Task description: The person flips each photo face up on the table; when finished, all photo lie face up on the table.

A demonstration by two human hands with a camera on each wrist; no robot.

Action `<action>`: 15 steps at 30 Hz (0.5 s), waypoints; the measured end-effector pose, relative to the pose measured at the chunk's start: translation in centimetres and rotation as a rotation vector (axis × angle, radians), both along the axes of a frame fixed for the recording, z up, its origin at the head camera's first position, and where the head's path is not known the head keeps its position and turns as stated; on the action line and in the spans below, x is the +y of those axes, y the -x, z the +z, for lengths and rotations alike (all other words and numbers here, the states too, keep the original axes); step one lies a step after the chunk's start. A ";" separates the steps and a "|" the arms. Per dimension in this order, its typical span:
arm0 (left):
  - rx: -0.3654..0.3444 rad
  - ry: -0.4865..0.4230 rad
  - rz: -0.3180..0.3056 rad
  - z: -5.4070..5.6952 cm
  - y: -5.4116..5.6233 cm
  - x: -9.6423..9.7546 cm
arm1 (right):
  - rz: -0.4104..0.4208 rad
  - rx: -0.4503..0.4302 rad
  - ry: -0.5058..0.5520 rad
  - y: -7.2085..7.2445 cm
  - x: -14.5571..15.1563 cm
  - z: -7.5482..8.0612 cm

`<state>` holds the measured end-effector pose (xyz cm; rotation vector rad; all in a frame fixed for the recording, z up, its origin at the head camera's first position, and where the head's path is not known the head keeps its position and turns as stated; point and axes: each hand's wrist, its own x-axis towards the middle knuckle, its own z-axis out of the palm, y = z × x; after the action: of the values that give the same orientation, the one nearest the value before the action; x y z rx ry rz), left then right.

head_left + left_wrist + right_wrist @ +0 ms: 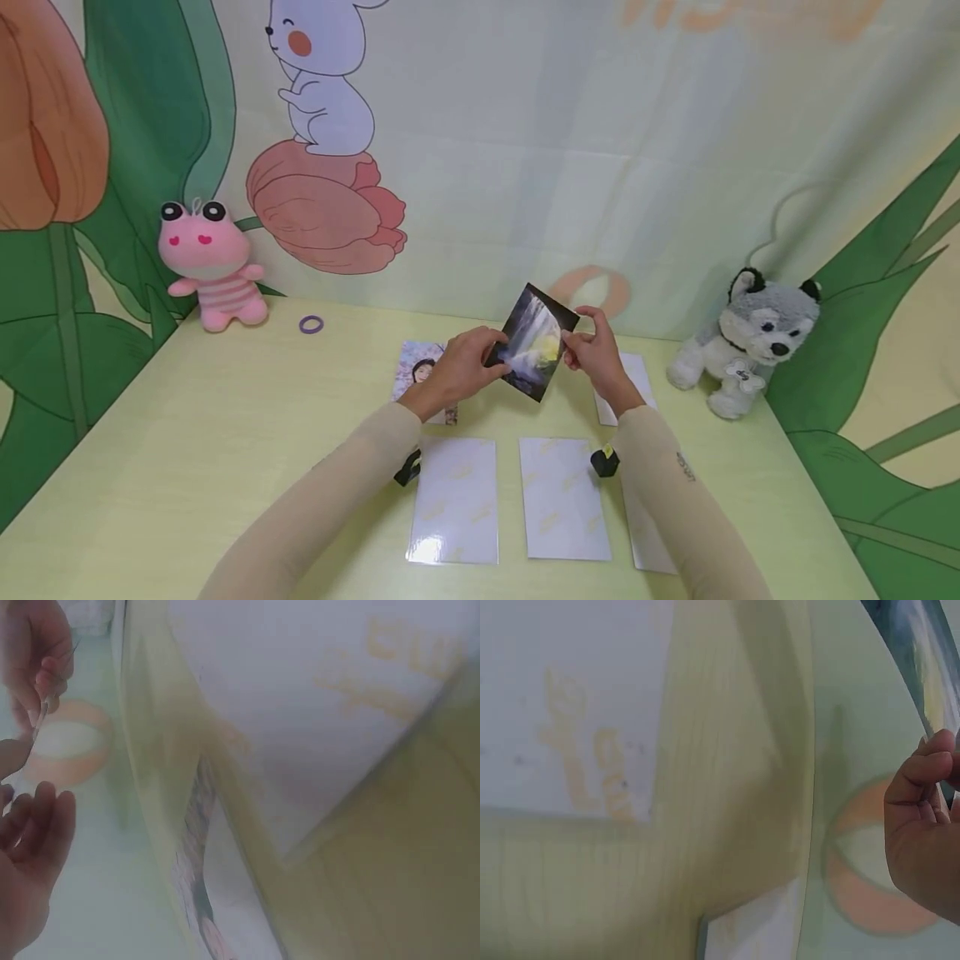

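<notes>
Left hand [465, 367] pinches the left long edge of the dark picture card [528, 340] near its lower corner, thumb on the picture side. Right hand [597, 354] pinches the opposite long edge, higher up, thumb also in front. Both clamped on the same card. Finger placement behind it: can't tell from the head view.

Key relation: card sits directly between the hands, right of left hand, left of right hand, touching both; neither is nearer. Long axis is diagonal, top end leaning toward right hand, bottom end toward left hand. Wrist views put it against the wall cloth [847, 735], so I read it as held up off the desk [247, 433]. Left wrist view has it nearly edge-on.

Around the hands:
- Portrait card [414, 360]: on the desk, just left of left hand, partly covered by it.
- Small white card [638, 373]: behind right wrist, partly hidden.
- Left white sheet [456, 500] and middle white sheet [564, 500]: body side of the hands, side by side with a gap, long axes pointing away from the body.
- Right white sheet [647, 533]: partly under right sleeve.
- Left black item [408, 468] and right black item [604, 461]: body side of their respective hands, beside the sheets. Too small to identify.
- Purple ring [311, 324]: well left of left hand.
</notes>
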<state>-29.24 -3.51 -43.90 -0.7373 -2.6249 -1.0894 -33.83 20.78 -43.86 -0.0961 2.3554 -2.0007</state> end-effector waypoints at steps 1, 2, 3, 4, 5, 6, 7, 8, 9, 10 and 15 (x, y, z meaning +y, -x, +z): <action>-0.035 0.024 -0.003 0.0 0.0 -0.1 | 0.003 -0.005 -0.015 0.1 0.0 0.0; -0.068 0.050 -0.005 -0.1 0.1 -0.1 | 0.009 -0.007 -0.031 0.2 0.0 -0.1; -0.097 0.075 -0.011 -0.2 0.1 -0.2 | 0.016 -0.008 -0.050 0.3 0.0 -0.1; -0.124 0.098 -0.019 -0.2 0.1 -0.2 | 0.021 -0.008 -0.070 0.4 0.0 -0.2; -0.149 0.121 -0.028 -0.2 0.1 -0.3 | 0.026 -0.009 -0.090 0.5 0.0 -0.3; -0.172 0.144 -0.036 -0.3 0.1 -0.3 | 0.029 -0.009 -0.110 0.6 -0.1 -0.3; -0.191 0.168 -0.047 -0.3 0.1 -0.3 | 0.032 -0.009 -0.132 0.6 -0.1 -0.4; -0.206 0.190 -0.057 -0.4 0.1 -0.3 | 0.037 -0.012 -0.157 0.7 -0.2 -0.5; -0.220 0.206 -0.065 -0.5 0.0 -0.3 | 0.043 -0.013 -0.184 0.7 -0.2 -0.6; -0.228 0.218 -0.071 -0.6 0.0 -0.3 | 0.050 -0.015 -0.209 0.8 -0.3 -0.6; -0.259 0.269 -0.065 -1.0 -0.1 -0.1 | 0.117 -0.021 -0.332 1.0 -0.7 -0.9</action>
<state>-29.18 -3.60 -44.87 -0.7847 -3.0303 -0.9111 -34.81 20.10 -44.74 -0.1924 2.5631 -1.5293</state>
